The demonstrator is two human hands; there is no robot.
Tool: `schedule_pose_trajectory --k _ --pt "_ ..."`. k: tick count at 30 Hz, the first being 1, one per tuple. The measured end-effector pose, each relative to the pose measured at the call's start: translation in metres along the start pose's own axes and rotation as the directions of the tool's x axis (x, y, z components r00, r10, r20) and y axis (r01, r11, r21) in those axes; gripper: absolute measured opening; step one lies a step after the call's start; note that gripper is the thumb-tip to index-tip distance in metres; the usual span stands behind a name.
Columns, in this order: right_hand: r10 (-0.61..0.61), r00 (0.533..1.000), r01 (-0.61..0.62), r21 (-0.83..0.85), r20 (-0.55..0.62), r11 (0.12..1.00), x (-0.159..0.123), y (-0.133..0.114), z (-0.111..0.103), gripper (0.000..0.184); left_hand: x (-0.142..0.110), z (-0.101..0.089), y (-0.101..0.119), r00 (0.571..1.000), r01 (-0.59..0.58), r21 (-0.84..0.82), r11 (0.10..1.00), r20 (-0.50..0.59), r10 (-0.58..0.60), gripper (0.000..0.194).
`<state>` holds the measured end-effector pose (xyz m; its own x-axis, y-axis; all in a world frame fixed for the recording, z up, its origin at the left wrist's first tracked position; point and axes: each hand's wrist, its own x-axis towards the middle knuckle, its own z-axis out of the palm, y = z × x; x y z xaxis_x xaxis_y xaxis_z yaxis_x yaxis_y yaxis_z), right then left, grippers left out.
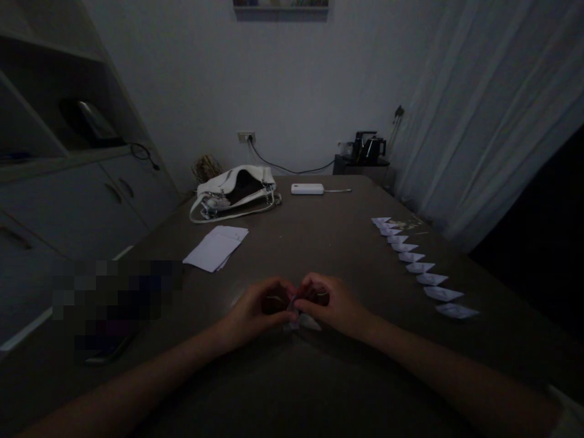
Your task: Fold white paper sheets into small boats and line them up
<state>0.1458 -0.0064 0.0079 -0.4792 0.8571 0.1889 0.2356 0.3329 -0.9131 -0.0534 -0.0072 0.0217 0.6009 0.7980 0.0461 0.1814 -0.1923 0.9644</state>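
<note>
In the head view, we see both hands brought together over the near middle of the table (283, 243), midway between its left and right edges. Our left hand (258, 313) has its thumb and fingers pinched on a small folded paper (311, 322), and our right hand (337, 307) pinches it from the other side, the fingertips nearly meeting. Pale flaps show below the thumbs; we cannot tell whether they touch the tabletop, and the folds are too dim to read.

Along the right edge, we count nine white paper boats (411, 258) in a slanting row, from near the far right corner towards us. Left of the middle lies a loose stack of white paper (216, 248), its sheets slightly fanned. Behind it, by the far left corner, a white bag (223, 182) slumps with its mouth gaping. Near the far edge, we see a white oblong device (307, 189) with a short cable (337, 190) pointing right. Towards the left edge, a dark object (109, 353) is partly blurred out.
</note>
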Motion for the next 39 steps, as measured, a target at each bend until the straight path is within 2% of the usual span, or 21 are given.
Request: schedule_pose_trajectory --k 5,10,23,29,34,39 --pt "0.041 0.999 -0.043 0.112 0.021 0.993 0.0 0.002 0.001 0.023 -0.002 0.001 0.003 0.997 -0.072 -0.038 0.997 0.023 0.073 0.029" --pt "0.042 0.998 -0.051 0.163 0.053 0.985 -0.001 0.001 0.002 0.022 -0.002 0.0 0.002 0.992 -0.126 0.002 0.992 0.017 0.126 0.027" --pt "0.013 0.998 -0.021 0.132 0.062 0.991 -0.002 -0.011 0.001 0.015 -0.002 0.001 0.0 0.996 -0.082 -0.044 0.996 0.032 0.083 0.029" --pt "-0.007 0.998 0.0 0.109 0.061 0.994 -0.001 -0.008 0.001 0.007 -0.001 0.001 -0.001 0.997 -0.064 -0.042 0.997 0.03 0.066 0.027" --pt "0.009 0.998 -0.015 0.101 0.058 0.995 -0.001 -0.004 0.002 0.001 0.0 0.0 -0.001 0.999 -0.047 0.029 0.999 0.005 0.046 0.019" --pt "0.021 0.998 -0.028 0.114 0.055 0.993 -0.001 -0.003 0.001 0.012 0.001 -0.002 -0.003 0.998 0.008 0.195 0.981 -0.068 0.005 0.021"
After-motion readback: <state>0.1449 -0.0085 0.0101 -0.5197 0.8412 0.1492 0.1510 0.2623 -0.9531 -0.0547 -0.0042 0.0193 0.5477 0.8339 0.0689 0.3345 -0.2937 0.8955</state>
